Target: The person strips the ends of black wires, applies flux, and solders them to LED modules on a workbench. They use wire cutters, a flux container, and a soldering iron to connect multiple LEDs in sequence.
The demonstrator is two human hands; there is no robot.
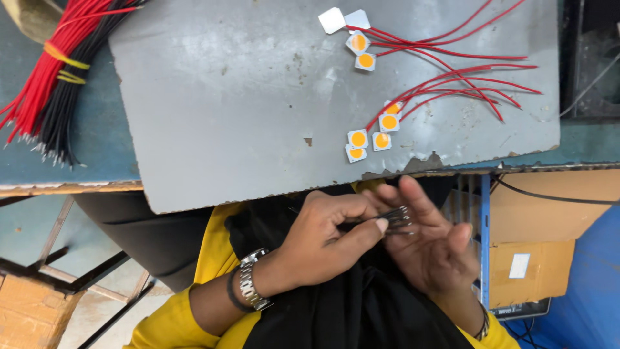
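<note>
A grey board [245,103] fills most of the upper frame, lying on a blue-green bench top [97,142]. At the upper left of the frame a bundle of red and black wires [48,84] lies across the bench, tied with yellow bands. Lower right sits a brown cardboard box [549,239] beside a blue frame.

Your hands work just below the board's lower edge, in the lower centre of the frame. Your left hand [326,239], with a metal watch [248,284] at the wrist, pinches a small bunch of thin black wires [394,218] between thumb and forefinger. Your right hand [429,242] lies open, palm up, under the same bunch, its fingers loosely cradling the stripped ends rather than clenching them.

On the board, right of centre, lie 2 groups of small square LED chips [369,136] with orange centres, several carrying red leads [452,84] that trail toward the upper right. 2 blank white squares [342,19] lie at the top.
</note>
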